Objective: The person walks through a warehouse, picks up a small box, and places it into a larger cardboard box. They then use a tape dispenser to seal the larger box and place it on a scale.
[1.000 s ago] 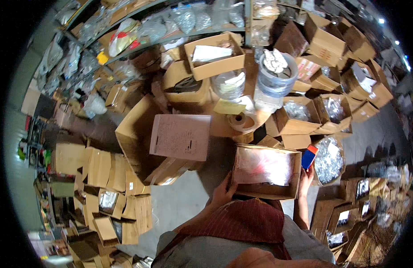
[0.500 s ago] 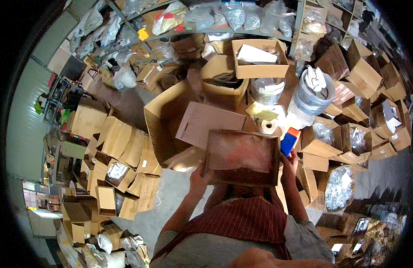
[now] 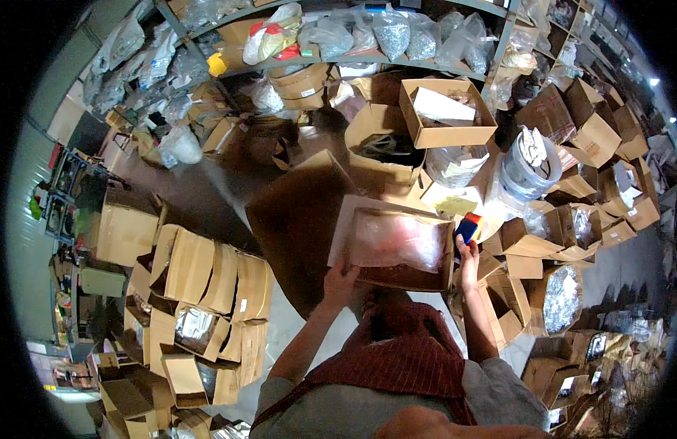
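Because both sides seem to share its weight, the open box (image 3: 408,279) hangs before the apron (image 3: 397,351) | left hand (image 3: 340,282) grips its near-left corner | right hand (image 3: 467,262) holds a blue-and-orange block (image 3: 469,228) by the right edge, box contact unclear | plastic bag (image 3: 397,240) inside, walls likely containing it

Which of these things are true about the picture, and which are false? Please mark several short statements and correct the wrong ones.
1. The left hand holds the open carton by its near left corner. True.
2. The right hand holds a blue-and-orange object. True.
3. The held carton is taped shut. False: it is open, and clear plastic shows inside.
4. The person's apron is plain green. False: it is dark red with thin stripes.
5. Filled plastic bags stand on the shelf. True.
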### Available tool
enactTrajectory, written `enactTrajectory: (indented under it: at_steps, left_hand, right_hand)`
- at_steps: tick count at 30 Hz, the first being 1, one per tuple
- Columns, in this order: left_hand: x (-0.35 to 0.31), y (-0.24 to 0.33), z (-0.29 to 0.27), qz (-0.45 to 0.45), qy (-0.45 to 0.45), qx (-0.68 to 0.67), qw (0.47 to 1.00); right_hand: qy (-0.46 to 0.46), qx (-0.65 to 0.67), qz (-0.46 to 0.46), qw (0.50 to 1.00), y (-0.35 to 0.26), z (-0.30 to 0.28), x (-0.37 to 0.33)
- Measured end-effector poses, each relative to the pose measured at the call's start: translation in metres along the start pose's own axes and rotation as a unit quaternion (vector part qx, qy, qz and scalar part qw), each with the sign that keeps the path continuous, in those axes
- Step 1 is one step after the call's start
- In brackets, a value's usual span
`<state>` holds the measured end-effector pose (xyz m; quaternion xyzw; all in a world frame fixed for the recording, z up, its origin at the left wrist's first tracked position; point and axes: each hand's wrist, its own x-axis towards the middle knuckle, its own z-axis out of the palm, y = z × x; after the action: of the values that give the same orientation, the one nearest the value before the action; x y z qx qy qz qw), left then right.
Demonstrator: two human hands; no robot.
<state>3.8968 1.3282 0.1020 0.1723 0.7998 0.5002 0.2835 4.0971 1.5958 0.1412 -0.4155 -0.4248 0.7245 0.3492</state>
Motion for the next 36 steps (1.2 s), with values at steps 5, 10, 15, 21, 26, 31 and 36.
enactTrajectory:
  at_steps: [5,10,15,21,26,31,36]
  left_hand:
    - [-0.004,0.024,-0.004,0.010,-0.055,0.082,0.995]
    - [-0.005,0.050,-0.015,0.093,-0.049,0.188,0.976]
    - [0.022,-0.001,-0.019,0.102,-0.129,0.372,0.914]
    - [0.009,0.006,-0.016,0.096,-0.138,0.436,0.884]
    - [-0.014,0.081,-0.011,0.009,-0.086,0.402,0.912]
    - [-0.011,0.079,-0.017,0.030,-0.053,0.432,0.900]
    - [-0.004,0.119,0.007,0.002,-0.055,0.490,0.870]
  right_hand:
    - [0.075,-0.006,0.032,0.997,0.018,0.004,-0.016]
    - [0.063,-0.021,-0.029,0.997,0.027,0.007,-0.012]
    - [0.025,-0.064,-0.018,0.997,0.021,0.013,0.011]
    - [0.028,-0.173,-0.103,0.979,0.010,0.013,0.039]
    - [0.003,-0.124,-0.101,0.987,0.004,-0.025,0.036]
    - [-0.028,0.050,-0.053,0.997,-0.005,-0.056,0.017]
    - [0.027,0.090,-0.022,0.995,-0.019,-0.082,0.007]
